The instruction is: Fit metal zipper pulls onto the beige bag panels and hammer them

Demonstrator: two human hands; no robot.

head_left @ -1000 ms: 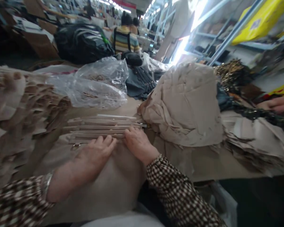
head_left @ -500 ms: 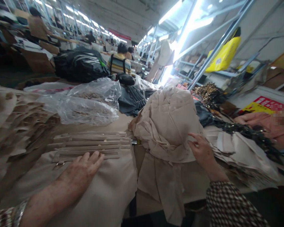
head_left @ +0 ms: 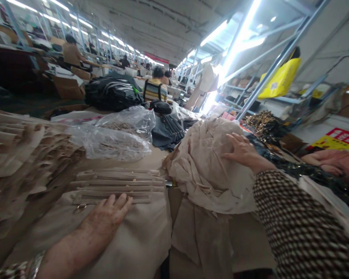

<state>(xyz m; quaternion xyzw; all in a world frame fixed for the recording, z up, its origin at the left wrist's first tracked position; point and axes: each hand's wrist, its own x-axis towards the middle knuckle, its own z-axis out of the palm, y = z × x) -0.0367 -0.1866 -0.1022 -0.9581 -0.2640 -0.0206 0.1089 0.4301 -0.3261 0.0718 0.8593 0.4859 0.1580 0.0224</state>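
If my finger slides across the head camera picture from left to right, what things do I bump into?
pile of tan cloth pieces → left hand → bunched beige cloth → another person's hand

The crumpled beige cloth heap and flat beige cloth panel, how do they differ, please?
The crumpled beige cloth heap bulges in folds, under the right hand; the flat beige cloth panel lies smooth, under the left hand. Only the panel carries stacked strips. Both are beige.
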